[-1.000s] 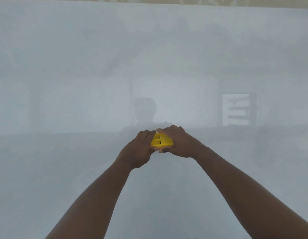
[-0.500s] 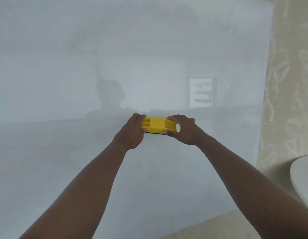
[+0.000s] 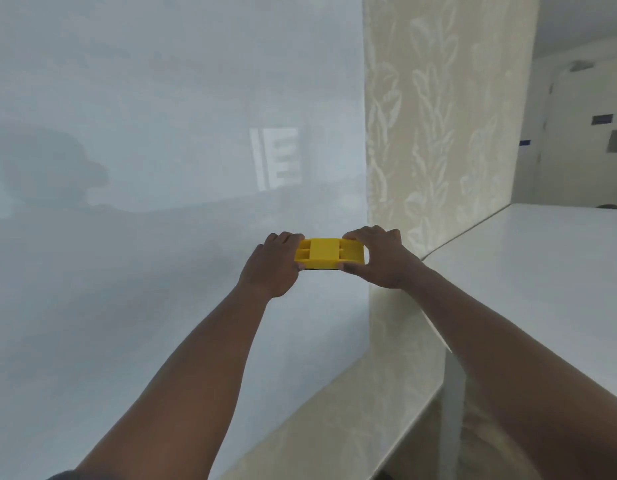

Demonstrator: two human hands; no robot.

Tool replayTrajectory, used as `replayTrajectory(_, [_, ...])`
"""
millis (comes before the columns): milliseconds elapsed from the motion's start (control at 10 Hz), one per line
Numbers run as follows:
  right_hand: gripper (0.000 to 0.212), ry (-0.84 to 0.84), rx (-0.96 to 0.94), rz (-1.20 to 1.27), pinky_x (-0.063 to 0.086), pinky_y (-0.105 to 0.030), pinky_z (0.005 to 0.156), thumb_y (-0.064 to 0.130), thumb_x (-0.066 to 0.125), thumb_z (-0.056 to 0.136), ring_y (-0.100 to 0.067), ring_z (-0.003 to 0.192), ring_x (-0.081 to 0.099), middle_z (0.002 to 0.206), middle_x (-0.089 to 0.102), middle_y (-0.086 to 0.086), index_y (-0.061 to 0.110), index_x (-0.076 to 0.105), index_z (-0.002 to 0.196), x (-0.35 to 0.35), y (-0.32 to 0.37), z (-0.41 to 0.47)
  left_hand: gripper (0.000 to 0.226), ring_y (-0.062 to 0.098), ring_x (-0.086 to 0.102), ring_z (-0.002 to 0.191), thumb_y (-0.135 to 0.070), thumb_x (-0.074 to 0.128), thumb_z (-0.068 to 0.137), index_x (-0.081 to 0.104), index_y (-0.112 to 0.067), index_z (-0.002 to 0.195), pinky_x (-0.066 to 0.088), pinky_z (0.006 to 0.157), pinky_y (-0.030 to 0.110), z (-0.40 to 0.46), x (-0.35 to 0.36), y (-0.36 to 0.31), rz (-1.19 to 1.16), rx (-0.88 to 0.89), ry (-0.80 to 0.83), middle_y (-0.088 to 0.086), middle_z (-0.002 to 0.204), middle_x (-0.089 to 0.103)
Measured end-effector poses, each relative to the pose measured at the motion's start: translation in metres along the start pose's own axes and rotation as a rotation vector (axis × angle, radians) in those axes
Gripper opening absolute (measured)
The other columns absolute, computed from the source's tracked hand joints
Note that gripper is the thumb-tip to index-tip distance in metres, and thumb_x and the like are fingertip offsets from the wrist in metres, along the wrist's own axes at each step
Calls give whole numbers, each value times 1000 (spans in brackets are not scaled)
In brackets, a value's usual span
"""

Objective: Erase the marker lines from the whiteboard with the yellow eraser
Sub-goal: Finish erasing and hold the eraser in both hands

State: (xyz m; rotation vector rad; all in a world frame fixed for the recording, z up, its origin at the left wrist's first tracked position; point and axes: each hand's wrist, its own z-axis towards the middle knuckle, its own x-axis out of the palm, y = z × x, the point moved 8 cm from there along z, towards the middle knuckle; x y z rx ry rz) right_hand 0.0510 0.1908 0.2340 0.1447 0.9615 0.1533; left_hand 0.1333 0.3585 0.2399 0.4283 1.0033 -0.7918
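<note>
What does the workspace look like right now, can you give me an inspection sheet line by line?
Surface: whiteboard glossy, with reflections; no marker lines seen on the part in view.
Job's things: yellow eraser held flat against the board near its right edge.
Clutter: nothing seen.
Grips: left hand holds the eraser's left end; right hand holds its right end.
Cables: nothing seen.
Surroundings: leaf-patterned wall right of the board; white table at right.
</note>
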Motion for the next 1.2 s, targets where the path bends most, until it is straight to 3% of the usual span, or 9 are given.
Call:
replayTrajectory(300, [58,39,376,-151,25,-41,102,56,63,86,-21,119,47,127,56,1,24,50,132,-4,-195,-106,55,32,42,130,-8,53,96,37,-11,148,47,98,47,89,165,-168,-226,194,202,10,148,44])
replayTrajectory(600, [59,117,653,-217,25,-39,101,59,62,86,-20,120,48,130,57,2,22,51,130,21,-305,-223,59,33,41,134,4,49,93,36,-11,149,44,103,45,100,304,-299,-331,339,421,10,152,41])
replayTrajectory(900, [56,183,791,-208,25,-37,99,59,61,85,-19,118,49,127,58,4,23,52,127,42,-356,-286,56,33,42,132,7,42,95,37,-8,149,44,106,44,84,379,-360,-312,443,554,11,154,40])
replayTrajectory(1100, [58,214,831,-172,24,-38,102,61,58,87,-17,121,48,129,57,5,25,48,131,53,-364,-296,61,33,41,135,5,41,97,29,-11,154,41,108,43,77,392,-365,-276,484,569,7,160,33])
replayTrajectory(1200, [62,210,821,-210,24,-39,102,65,57,85,-18,124,45,132,56,4,27,48,133,53,-362,-292,71,32,35,143,6,41,95,17,-12,159,35,113,45,76,383,-362,-269,486,547,6,166,22])
